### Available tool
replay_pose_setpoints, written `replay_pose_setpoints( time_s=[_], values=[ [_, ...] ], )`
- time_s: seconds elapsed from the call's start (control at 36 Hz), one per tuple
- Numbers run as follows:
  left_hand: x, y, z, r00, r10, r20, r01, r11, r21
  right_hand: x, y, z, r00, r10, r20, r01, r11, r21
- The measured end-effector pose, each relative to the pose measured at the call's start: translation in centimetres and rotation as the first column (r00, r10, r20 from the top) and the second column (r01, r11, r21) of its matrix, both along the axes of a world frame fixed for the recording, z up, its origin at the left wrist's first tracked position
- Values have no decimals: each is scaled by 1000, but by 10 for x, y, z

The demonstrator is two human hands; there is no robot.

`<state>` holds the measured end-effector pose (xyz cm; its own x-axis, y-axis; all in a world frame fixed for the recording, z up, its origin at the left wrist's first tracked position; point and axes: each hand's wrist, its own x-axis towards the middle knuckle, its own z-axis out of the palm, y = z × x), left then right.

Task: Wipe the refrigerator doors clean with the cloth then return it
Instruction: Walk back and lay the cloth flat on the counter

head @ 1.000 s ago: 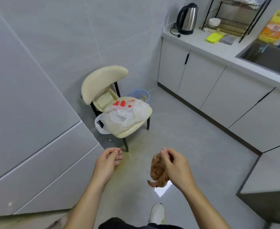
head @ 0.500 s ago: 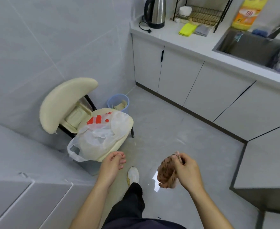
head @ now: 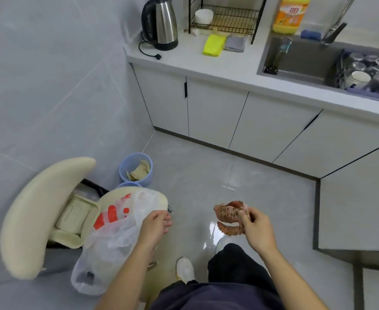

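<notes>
Count: two hands, one cloth. Right hand (head: 254, 229) pinches the crumpled orange-brown speckled cloth (head: 228, 217) at its fingertips. The cloth is bunched and curls left of that hand, above the glossy grey tiled floor (head: 262, 193). Left hand (head: 155, 224) is loosely curled and holds nothing, over one white plastic bag (head: 108, 242) on one cream chair (head: 38, 209). The white counter (head: 217, 66) lies well beyond both hands.

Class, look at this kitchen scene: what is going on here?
A person stands in a kitchen. The right hand pinches a bunched orange-brown cloth in the air. The left hand holds nothing, close to a plastic bag on a cream chair. The counter and sink lie ahead.
</notes>
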<state>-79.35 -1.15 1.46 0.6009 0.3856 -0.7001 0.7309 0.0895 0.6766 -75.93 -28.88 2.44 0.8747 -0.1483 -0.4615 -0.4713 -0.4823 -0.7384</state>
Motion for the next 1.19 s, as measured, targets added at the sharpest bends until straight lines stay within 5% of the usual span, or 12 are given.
replay_pose_setpoints(
  time_s=[0.58, 0.97, 1.08, 1.19],
  values=[
    [307, -24, -19, 983, 141, -118, -155, 981, -119, 311, -20, 2, 977, 213, 2, -213, 977, -12],
    [520, -18, -3, 976, -215, 44, 217, 976, -33, 493, 18, 28, 991, 118, 57, -121, 991, 62],
    [586, -11, 13, 853, -504, 137, 505, 863, 25, 548, 45, 35, 986, 161, 46, -161, 987, -17],
    [648, -2, 17, 626, -751, 210, 761, 647, 44, 599, 78, 47, 973, 224, 59, -225, 974, 9]
  ],
)
